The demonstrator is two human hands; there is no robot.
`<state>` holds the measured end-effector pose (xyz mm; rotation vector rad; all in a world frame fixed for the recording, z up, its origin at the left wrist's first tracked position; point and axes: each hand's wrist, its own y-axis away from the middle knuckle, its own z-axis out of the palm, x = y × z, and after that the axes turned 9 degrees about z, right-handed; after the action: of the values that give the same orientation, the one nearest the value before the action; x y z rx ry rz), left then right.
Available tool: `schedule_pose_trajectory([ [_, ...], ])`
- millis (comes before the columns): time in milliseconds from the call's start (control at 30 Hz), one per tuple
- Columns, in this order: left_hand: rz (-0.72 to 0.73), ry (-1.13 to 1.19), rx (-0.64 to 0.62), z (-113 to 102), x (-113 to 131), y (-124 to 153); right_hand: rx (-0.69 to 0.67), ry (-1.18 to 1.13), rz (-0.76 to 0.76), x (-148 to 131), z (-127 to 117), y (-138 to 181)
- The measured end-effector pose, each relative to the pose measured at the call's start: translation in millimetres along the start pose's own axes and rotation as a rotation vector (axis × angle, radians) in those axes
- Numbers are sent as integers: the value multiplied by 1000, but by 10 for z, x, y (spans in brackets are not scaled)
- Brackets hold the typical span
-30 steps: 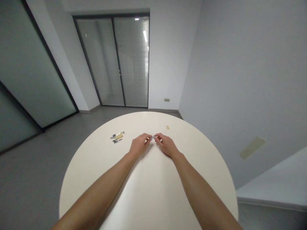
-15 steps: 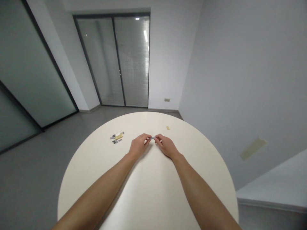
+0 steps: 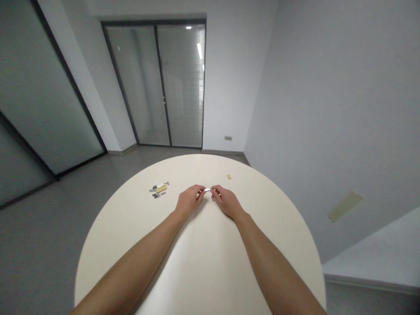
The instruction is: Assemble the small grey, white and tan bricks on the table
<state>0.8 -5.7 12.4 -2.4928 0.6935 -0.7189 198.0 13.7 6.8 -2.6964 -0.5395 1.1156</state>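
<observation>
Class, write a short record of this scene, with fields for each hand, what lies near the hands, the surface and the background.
Left hand: pinches one end of a small pale piece
Right hand: pinches the other end
Nearby, left: cluster of small grey, tan and dark pieces
Nearby, right: single tan piece
Surface: round cream table
Background: glazed double door with blinds

On the round table (image 3: 262, 232), a pile of small building bricks (image 3: 159, 189) lies left of the left hand (image 3: 189, 201), a lone brick (image 3: 229, 176) lies beyond the right hand (image 3: 227, 202), a small part (image 3: 207, 189) sits between both hands, and a glazed double door (image 3: 155, 85) stands far ahead.
</observation>
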Motion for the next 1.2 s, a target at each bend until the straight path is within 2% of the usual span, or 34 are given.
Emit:
schedule_pose_trajectory([
  [433, -21, 24, 19, 45, -70, 4, 4, -16, 1, 3, 10, -10],
  [900, 88, 18, 82, 64, -108, 16, 11, 33, -32, 34, 17, -16],
  [1200, 122, 56, 77, 48, -88, 12, 35, 11, -57, 13, 4, -9],
])
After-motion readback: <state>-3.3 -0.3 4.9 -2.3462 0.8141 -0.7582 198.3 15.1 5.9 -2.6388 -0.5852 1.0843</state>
